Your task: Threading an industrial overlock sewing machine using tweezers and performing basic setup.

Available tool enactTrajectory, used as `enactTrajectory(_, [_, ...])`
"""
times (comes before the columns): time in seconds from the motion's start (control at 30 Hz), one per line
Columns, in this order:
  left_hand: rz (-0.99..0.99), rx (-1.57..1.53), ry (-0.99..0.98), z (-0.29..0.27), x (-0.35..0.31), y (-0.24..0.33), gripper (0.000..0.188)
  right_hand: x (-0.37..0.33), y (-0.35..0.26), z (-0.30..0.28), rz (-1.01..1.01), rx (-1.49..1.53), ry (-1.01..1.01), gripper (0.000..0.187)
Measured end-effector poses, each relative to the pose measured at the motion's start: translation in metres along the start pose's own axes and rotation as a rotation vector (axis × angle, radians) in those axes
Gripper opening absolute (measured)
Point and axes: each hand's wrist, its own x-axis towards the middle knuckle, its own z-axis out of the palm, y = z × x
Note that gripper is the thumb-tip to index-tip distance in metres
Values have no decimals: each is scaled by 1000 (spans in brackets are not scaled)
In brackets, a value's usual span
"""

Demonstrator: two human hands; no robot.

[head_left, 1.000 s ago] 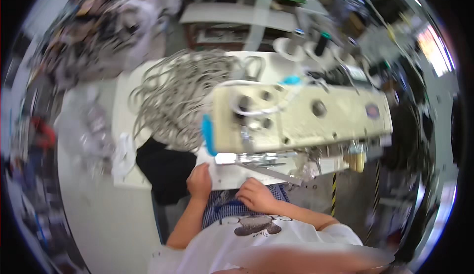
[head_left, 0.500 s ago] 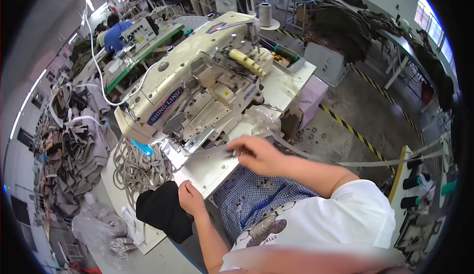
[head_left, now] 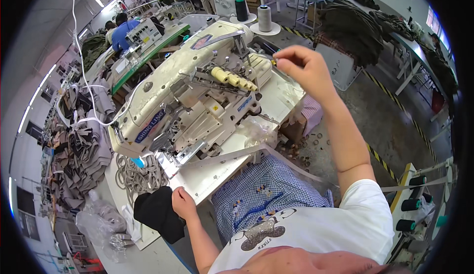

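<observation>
My left hand is low at the front edge of the sewing machine's white work plate. Its fingers are closed at the edge of a black cloth, which hangs down beside it. Raised to the far right, my right hand has its thumb and first finger drawn together above the right end of the machine table. Whatever is between those fingertips is too small to make out. The cream industrial sewing machine stands in front of me, and a pale grey tape runs from its needle area along the plate.
Coiled grey tape lies left of the needle area. A clear plastic bag sits on the table's right part. Thread cones stand behind the machine. Cloth piles fill the left side. A rack with thread spools is at the right.
My right hand has swung up and away from the work plate to the table's far right end. My left hand stays by the black cloth. The view has shifted a little.
</observation>
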Motion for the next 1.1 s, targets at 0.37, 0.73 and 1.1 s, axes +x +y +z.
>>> enactTrajectory(0.37, [4,43,-16,5,1,0,20,79,22,2,263,514,-85,34])
enactTrajectory(0.73, [-22,67,-22,6,0,1,20,82,26,-9,-14,-42,-135,30])
enactTrajectory(1.1, [-10,60,-22,5,2,0,18,78,-4,-9,5,-337,-53,29])
